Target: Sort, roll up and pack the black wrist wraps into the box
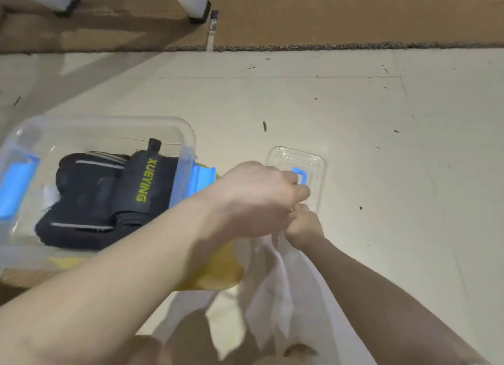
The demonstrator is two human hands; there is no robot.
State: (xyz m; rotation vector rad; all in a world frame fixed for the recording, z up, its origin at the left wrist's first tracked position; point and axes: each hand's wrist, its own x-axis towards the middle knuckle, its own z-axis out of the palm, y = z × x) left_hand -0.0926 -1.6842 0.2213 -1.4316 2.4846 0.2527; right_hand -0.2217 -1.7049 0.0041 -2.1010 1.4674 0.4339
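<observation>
Wrist wraps (pixel 109 195) lie in the clear plastic box (pixel 188 135), off to the left of both hands and a little beyond them. I count two black bundles in there, side by side and touching: one rolled, its long axis running away from the person, with yellow-green lettering along it; the other a broader folded piece with two pale stripes. Whether more hide underneath, I cannot tell.

Both hands meet to the right of the box, over a white plastic bag (pixel 275 291) that hangs down from them. The left hand (pixel 253 198) has its fingers curled at the bag's top edge; the right hand (pixel 302 225) is closed in a fist on the same gathered edge (the bag looks empty, though its folds are blurred).

The left arm crosses just in front of the box, so that hand is nearer the wraps. One small clear lid (pixel 316 157) with a blue clip lies on the floor just past the hands. The box rests on something yellow (pixel 218 269).
</observation>
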